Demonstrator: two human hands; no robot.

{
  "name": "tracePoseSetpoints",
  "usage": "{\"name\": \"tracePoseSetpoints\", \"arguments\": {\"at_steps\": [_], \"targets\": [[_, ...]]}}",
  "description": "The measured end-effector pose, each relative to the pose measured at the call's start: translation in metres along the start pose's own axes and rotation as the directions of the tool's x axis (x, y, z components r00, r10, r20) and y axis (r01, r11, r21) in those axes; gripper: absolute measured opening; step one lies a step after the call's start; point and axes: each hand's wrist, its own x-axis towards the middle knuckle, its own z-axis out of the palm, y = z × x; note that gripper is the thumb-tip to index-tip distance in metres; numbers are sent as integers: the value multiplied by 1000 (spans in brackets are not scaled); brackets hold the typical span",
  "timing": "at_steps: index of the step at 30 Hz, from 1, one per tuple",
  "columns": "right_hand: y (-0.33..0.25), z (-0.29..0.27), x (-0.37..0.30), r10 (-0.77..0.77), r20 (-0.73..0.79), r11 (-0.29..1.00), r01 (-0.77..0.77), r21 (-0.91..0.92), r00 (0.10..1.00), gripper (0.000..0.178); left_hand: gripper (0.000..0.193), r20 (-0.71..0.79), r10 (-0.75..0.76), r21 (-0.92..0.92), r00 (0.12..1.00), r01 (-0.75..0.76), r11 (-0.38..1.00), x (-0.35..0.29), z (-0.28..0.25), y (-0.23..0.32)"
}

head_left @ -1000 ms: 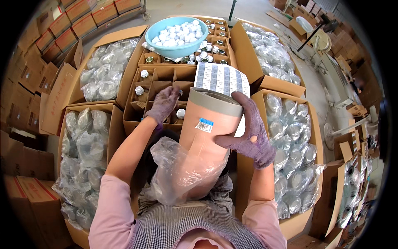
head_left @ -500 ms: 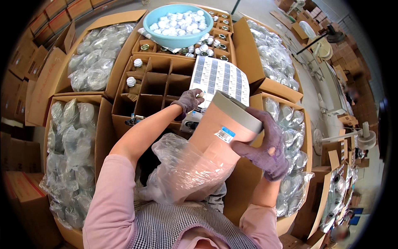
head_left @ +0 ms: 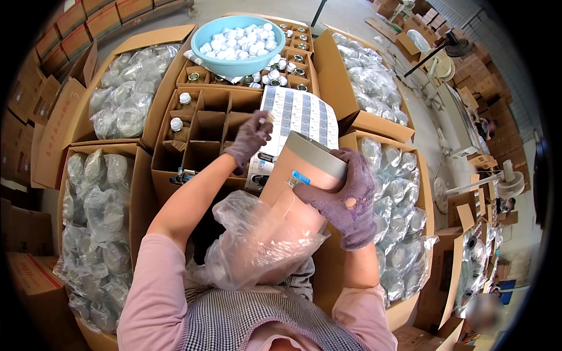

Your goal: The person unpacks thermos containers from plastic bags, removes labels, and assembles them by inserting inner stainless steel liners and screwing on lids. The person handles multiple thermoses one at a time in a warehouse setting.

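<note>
In my gloved right hand is a large pink cylinder with a grey rim, tilted toward me. The fingers wrap round its upper side, and the thumb lies by a small blue-and-white sticker. A clear plastic bag surrounds the cylinder's lower part. My gloved left hand is beside the left edge of a sheet of printed labels, its fingers curled together. Whatever those fingertips hold, if anything, is too small to make out. The sheet lies over the divided carton, partly behind the cylinder.
White caps fill a blue basin at the far side, on a carton of bottles. Cartons of plastic-wrapped glassware stand to my left, with more wrapped glassware at my right. Two white-capped bottles sit in the divided carton.
My left hand has risen and turned beside the label sheet, fingers more curled. My right hand still holds the pink cylinder; its thumb now covers part of the sticker. The whole view has shifted slightly.
</note>
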Motion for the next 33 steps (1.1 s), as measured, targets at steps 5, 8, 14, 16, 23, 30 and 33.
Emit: {"name": "tracePoseSetpoints", "arguments": {"at_steps": [5,8,14,16,23,30,33], "targets": [[9,-1,-2,-68,-20,998,68,4,997,41,23,-200,215,282,956,-154,947,-100,-14,146],[9,0,-1,-102,-21,995,103,19,995,23,34,134,664,648,736,-572,503,-164,0,177],[6,3,-5,-70,-25,997,71,5,997,23,43,206,538,874,817,-401,275,-214,49,189],[6,5,-6,-70,-29,997,69,-20,997,22,41,193,517,928,834,-326,181,-214,55,184],[10,6,-12,-101,-60,995,100,-17,993,22,40,162,517,973,841,-222,56,-226,67,183],[5,3,-11,-62,-54,998,63,16,997,22,35,178,505,976,845,-218,22,-227,68,184],[7,4,-11,-75,-62,997,75,10,995,23,35,186,499,979,846,-205,-17,-230,69,186]]}}
